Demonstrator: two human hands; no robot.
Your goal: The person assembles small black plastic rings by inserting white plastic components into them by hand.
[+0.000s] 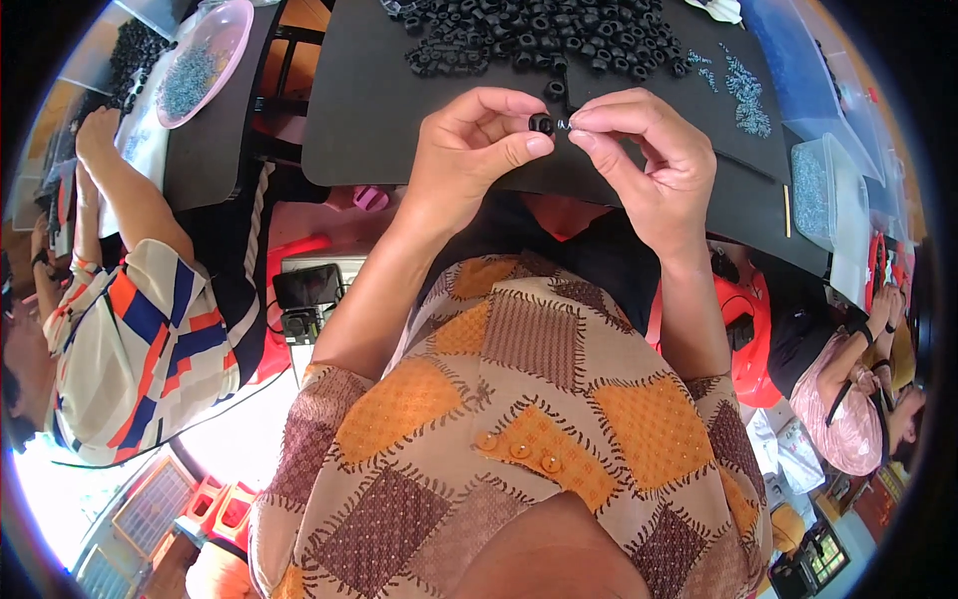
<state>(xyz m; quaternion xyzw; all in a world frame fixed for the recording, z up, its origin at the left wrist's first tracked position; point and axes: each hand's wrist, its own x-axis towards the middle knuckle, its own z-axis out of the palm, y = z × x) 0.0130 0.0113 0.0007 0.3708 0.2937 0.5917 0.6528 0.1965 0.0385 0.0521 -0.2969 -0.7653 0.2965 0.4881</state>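
Over the table's near edge, my left hand (464, 145) pinches a small round black plastic piece (541, 124) with a hole in it, between thumb and forefinger. Close beside it, the fingertips of my right hand (659, 150) are pressed together on a tiny metal spring (563, 126), which points toward the black piece. A narrow gap seems to separate the two hands. Beyond them lies a heap of similar black plastic pieces (559, 35). One loose black piece (555, 90) sits just past my fingers.
Small bluish springs (746, 95) are scattered at the right of the black table (364, 120). A clear tub (813, 190) of springs stands at the right edge, near a thin stick (786, 210). On the left, a person (150, 329) works beside a pink bowl (225, 50); another person (838, 399) sits right.
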